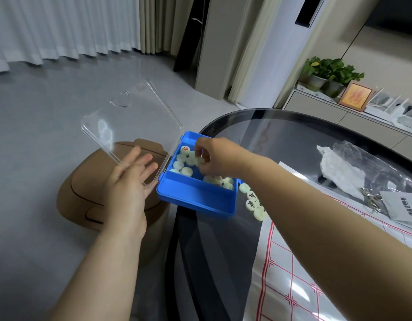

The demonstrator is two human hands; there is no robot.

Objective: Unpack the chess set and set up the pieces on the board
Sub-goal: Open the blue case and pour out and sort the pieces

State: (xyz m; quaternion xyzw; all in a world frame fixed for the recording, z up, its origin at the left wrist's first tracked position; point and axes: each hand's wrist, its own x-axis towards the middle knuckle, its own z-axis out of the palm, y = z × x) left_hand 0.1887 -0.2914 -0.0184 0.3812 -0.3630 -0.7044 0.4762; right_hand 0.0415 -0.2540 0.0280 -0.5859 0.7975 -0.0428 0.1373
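While unpacking proceeds: right hand (pixel 206 156) pinches one disc (pixel 199 161) inside blue box (pixel 198 200); left hand (pixel 131 179), open flat, props clear lid (pixel 131 121) at nine o'clock. Next: lift disc to table pile (pixel 253 200) at three o'clock.

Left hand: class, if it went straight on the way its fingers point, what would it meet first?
The left hand points up and right, so probably the clear lid it already rests against; behind that, the blue box. Depth is uncertain.
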